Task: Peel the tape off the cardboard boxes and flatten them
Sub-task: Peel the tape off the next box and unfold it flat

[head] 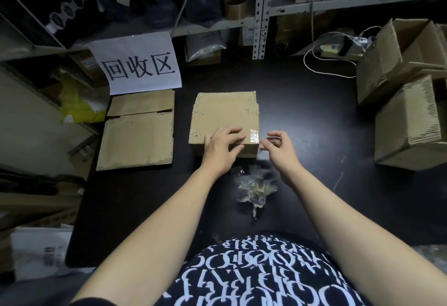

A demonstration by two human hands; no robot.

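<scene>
The left hand point(221, 147) and right hand point(278, 148) are both at the near edge of one cardboard box point(225, 112), which stands, not yet folded, in the middle of the dark table point(314, 102). A shiny patch of tape point(254, 135) is on the box's near right corner, and small scraps show along its other edges, so peeling here looks close to finished but not done; flattening this box has not begun.

Just in front of the box, between the forearms, lies a crumpled wad of clear peeled tape point(256, 184). To the left, flattened boxes point(136, 136) lie below a paper sign point(137, 64), so part of the work seems complete. At the far right, several standing boxes point(408, 122) are stacked and waiting, so a good share likely remains.

The left hand lies flat on the box's near edge, fingers spread across the top and thumb out to the side, apparently pressing the box down. The right hand hovers just beside the near right corner, palm down, fingers curled, thumb and fingertips brought together. They seem to pinch a thin clear strip of tape running from that corner, though the strip is faint. Both forearms reach straight forward.
</scene>
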